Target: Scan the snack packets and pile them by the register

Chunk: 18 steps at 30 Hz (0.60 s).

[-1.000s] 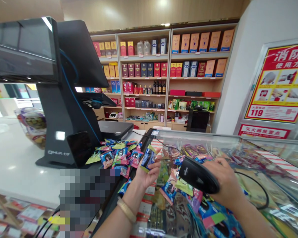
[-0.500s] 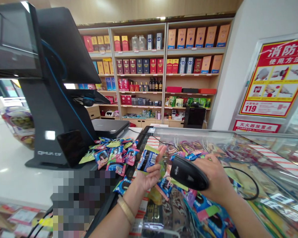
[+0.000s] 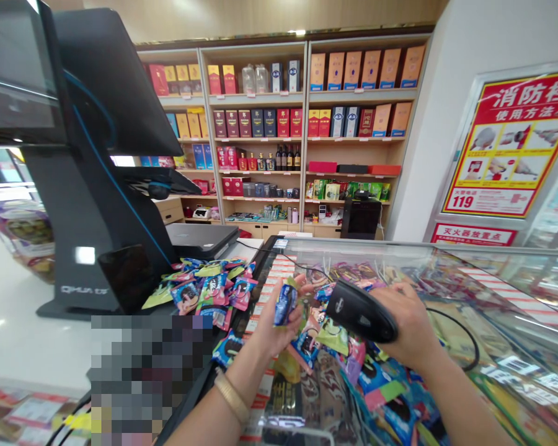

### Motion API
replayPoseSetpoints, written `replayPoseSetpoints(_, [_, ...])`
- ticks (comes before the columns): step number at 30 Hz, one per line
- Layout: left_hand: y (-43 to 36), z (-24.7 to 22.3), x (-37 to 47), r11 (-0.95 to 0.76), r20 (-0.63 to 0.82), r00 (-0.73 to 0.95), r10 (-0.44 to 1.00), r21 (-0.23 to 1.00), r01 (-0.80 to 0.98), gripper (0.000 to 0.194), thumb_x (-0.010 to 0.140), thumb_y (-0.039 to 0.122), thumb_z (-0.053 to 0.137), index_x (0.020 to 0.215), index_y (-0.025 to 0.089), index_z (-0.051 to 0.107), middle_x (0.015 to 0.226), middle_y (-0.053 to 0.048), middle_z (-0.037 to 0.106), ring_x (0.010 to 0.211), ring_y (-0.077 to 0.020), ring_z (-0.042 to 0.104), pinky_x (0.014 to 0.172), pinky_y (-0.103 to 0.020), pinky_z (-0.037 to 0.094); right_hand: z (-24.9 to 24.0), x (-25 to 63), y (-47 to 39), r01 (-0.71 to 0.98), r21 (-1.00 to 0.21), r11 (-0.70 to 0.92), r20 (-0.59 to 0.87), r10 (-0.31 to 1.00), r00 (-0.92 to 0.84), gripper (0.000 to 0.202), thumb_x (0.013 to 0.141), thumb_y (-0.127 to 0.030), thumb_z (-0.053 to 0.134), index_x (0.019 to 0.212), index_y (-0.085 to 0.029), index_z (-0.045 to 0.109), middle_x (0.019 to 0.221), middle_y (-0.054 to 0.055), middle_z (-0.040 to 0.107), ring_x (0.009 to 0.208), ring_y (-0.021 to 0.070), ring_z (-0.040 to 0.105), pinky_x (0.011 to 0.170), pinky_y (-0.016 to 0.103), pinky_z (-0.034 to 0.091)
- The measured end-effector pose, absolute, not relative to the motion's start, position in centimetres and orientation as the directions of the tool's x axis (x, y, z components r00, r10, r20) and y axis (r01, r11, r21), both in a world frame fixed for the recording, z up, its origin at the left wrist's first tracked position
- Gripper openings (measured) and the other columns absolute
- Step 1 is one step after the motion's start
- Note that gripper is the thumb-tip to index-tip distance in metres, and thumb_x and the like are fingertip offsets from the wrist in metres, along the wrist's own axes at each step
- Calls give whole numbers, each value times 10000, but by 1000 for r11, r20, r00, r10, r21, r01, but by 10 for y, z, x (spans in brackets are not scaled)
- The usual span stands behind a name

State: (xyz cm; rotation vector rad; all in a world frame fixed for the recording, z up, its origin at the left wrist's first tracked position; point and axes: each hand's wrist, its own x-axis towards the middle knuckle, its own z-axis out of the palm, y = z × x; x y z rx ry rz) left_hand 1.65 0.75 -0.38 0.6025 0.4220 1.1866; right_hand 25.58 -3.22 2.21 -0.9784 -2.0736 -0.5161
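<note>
A small blue and green snack packet [image 3: 285,302] rests in my left hand [image 3: 279,322], the fingers curled round it and the palm turned up. My right hand [image 3: 404,322] grips a black barcode scanner [image 3: 360,310] by its handle, its head pointing left toward the packet. The scanner's cable [image 3: 465,331] loops out to the right of my hand. Beneath both hands, more blue, pink and green packets [image 3: 390,390] lie heaped on the glass freezer top [image 3: 381,251]. Another pile of like packets [image 3: 211,288] sits to the left, beside the monitor stand.
A black point-of-sale monitor [image 3: 106,80] stands on the white counter [image 3: 9,347] at left, with a flat black box [image 3: 199,238] behind it. Across the back are shelves [image 3: 255,96] of boxed bottles. A red fire-hydrant poster [image 3: 511,148] hangs on the right wall.
The packet in my left hand has turned, so its barcode side no longer faces the camera, and the fingers have curled more. The scanner has shifted slightly right and up.
</note>
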Motion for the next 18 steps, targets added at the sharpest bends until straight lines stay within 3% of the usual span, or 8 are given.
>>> replayPoseSetpoints(4, [12,-5,36,-21,53,48,997,865,-502,331,771,358,703,1031,153,709,946,-68,717,673,-124,616,579,-196,484,17,295,-19,889,133,439,852,407,-329,138,755,-253,530,857,-191,599,787,47,685,693,186,590,728,335,333])
replayPoseSetpoints(6, [16,-7,47,-94,107,17,994,933,-349,332,724,304,740,1026,168,717,1024,-76,722,897,-207,648,778,-274,509,13,312,-13,925,136,356,877,391,-280,160,764,-290,545,871,-186,605,762,48,677,672,194,586,726,338,349])
replayPoseSetpoints(11, [22,-8,75,-272,273,6,962,961,-48,357,644,193,751,999,181,714,1168,-100,675,1209,-297,524,1098,-378,299,4,327,-5,959,86,270,881,428,-199,229,755,-327,571,928,-187,625,736,42,671,677,206,591,729,340,369])
replayPoseSetpoints(14, [20,-8,92,-331,330,61,942,943,15,394,679,191,701,1072,190,681,1227,-124,630,1257,-313,474,1126,-392,244,2,324,-4,958,69,277,876,443,-191,204,751,-333,572,893,-197,626,734,42,675,663,205,588,716,337,372])
replayPoseSetpoints(18, [9,-13,105,-368,340,151,928,900,236,386,779,267,609,1158,204,649,1312,-165,545,1280,-366,419,1136,-489,150,2,322,-3,960,46,276,870,462,-175,143,756,-332,567,816,-209,608,693,34,657,638,200,577,697,329,370])
